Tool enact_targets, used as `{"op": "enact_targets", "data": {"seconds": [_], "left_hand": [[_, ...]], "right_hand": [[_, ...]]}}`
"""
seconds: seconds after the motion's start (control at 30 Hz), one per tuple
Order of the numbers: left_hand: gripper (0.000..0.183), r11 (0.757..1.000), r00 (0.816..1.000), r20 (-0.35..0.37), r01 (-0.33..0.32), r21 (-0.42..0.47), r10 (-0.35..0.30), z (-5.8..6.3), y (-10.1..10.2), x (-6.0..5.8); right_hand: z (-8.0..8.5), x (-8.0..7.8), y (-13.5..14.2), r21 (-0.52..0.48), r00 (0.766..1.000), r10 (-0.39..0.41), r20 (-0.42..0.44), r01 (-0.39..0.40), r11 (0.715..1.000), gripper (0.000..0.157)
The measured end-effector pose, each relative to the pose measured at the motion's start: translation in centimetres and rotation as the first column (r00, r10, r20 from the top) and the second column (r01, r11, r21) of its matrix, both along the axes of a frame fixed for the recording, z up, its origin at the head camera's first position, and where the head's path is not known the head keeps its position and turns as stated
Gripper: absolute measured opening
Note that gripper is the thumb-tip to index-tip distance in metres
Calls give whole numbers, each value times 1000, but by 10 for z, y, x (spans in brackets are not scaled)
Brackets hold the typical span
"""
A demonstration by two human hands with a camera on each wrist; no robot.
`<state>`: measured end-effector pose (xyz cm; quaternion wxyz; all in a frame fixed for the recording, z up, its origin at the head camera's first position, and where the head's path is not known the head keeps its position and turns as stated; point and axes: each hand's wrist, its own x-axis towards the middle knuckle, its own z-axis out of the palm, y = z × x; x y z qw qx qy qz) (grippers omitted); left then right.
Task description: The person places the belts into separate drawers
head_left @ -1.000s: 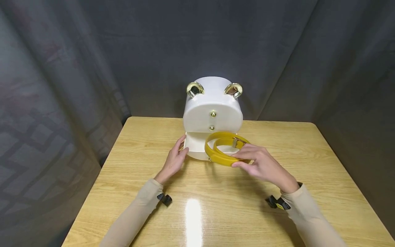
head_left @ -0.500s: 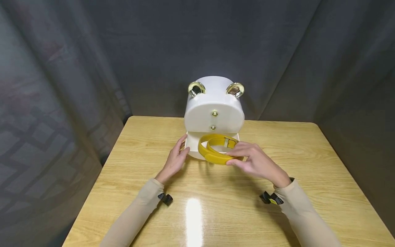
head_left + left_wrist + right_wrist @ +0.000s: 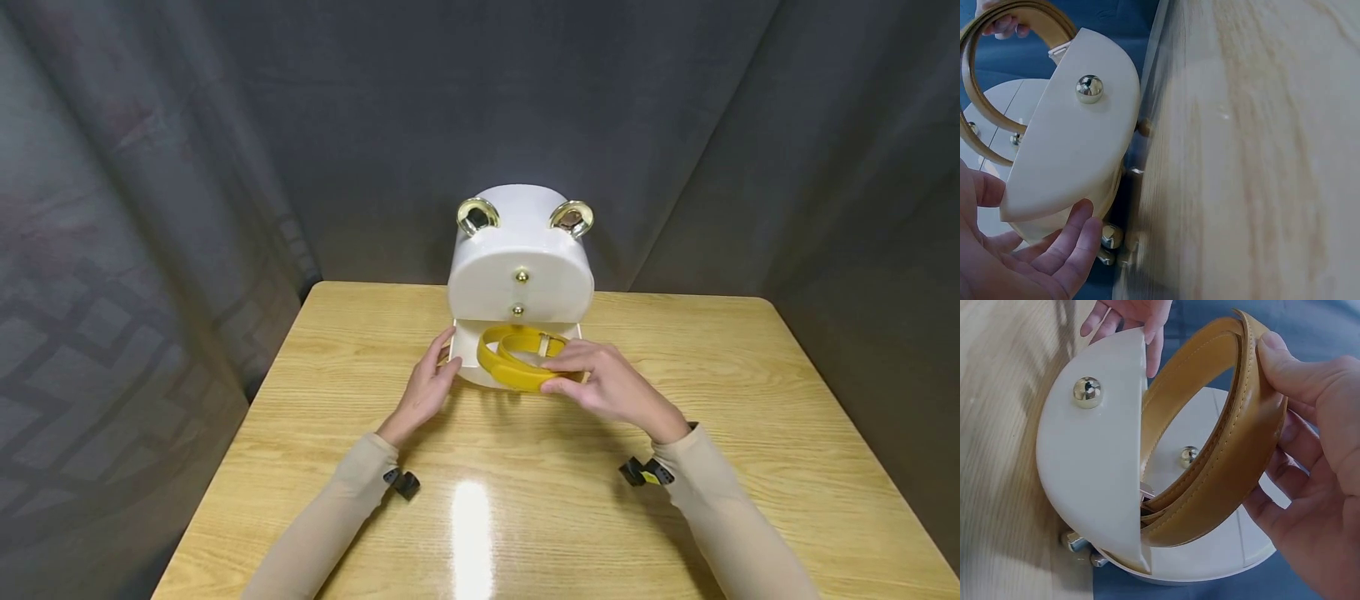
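Observation:
A white rounded storage box (image 3: 519,237) stands on the table, its bottom drawer (image 3: 467,343) pulled out towards me. My right hand (image 3: 603,385) pinches a coiled yellow leather belt (image 3: 517,380) between thumb and fingers. In the right wrist view the buckle end of the belt (image 3: 1232,469) dips behind the drawer front (image 3: 1088,456), while the near side of the coil stays above it. My left hand (image 3: 424,387) holds the drawer's left side; the left wrist view has its thumb at the corner of the drawer front (image 3: 1079,137) and its fingers along the side and underneath.
The box has two gold ear-like rings (image 3: 477,216) on top and gold knobs (image 3: 522,277) on its front. The wooden table (image 3: 360,333) ends in front of a dark grey curtain (image 3: 390,150). Gold feet (image 3: 1111,236) show under the box.
The right hand has carried the belt leftwards and a little down, from the drawer's right side to over its middle. The left hand keeps its hold on the drawer.

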<state>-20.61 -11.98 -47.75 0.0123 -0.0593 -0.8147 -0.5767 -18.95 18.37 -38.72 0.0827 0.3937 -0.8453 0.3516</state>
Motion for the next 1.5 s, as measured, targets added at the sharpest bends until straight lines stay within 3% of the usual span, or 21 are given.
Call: {"op": "enact_targets", "data": {"seconds": [0.57, 1.5], "left_hand": [[61, 999, 999, 43, 23, -37, -21, -1, -6, -3], [61, 999, 999, 34, 22, -43, -21, -1, -5, -1]], "right_hand": [[-17, -27, -10, 8, 995, -76, 71, 76, 997, 33], [-31, -47, -29, 25, 978, -132, 162, 130, 991, 31]]}}
